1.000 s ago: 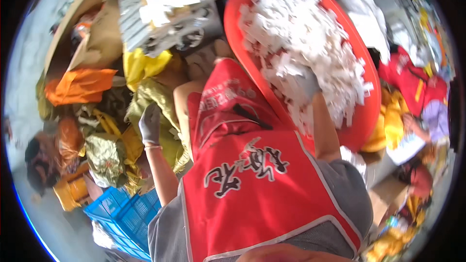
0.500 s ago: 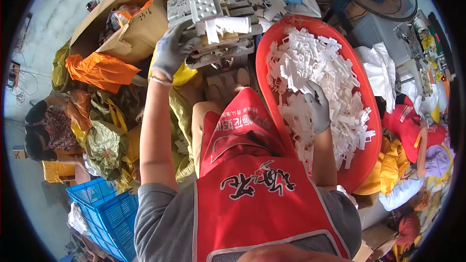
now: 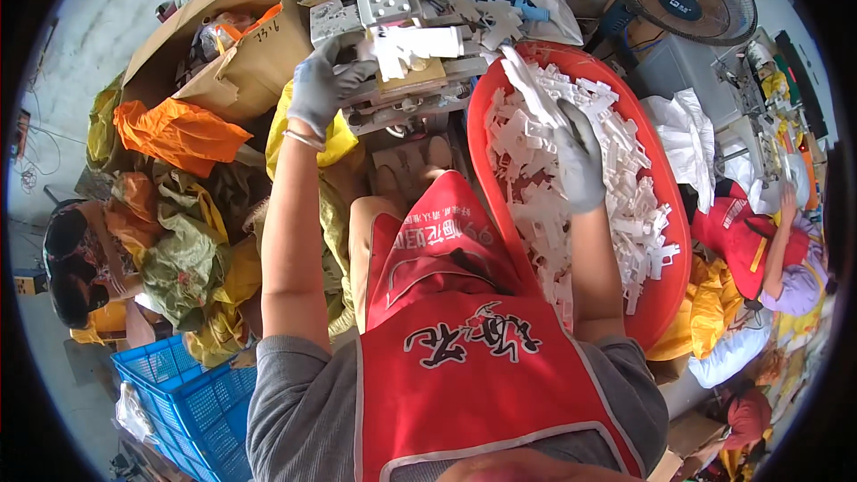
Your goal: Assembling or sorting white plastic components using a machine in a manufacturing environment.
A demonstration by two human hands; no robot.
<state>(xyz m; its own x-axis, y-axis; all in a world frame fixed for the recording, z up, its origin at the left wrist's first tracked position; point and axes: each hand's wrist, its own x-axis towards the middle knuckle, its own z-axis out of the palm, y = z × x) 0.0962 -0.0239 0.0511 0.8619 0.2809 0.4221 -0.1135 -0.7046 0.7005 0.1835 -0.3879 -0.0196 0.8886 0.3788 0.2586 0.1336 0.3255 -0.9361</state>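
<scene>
Fingers (image 3: 355, 71) of left hand (image 3: 319, 94): thumb and fingers apart, half bent, gray glove, at 11 o'clock of the view. Tips right by the end of a white part (image 3: 415, 43) set on the machine (image 3: 389, 2) at 12; can't tell if they touch. Right hand (image 3: 580, 165), also gloved, at 2 o'clock: fingers closed around the lower end of a long white piece (image 3: 531, 89), which slants up toward 1 o'clock, its far end by the upper rim of the red tub (image 3: 656, 314). Could be several pieces stacked, can't tell. Tub runs 1 to 4 o'clock, heaped with loose white pieces (image 3: 629, 214) under and around the right hand. Red apron (image 3: 464, 393) at 6. Cardboard box (image 3: 254, 80) at 10, orange bag (image 3: 178, 138) just below it, blue crate (image 3: 192, 411) at 8. Fan (image 3: 678, 2) between 1 and 2. Co-worker (image 3: 728, 236) in red at 3, another person (image 3: 76, 250) at 9.
</scene>
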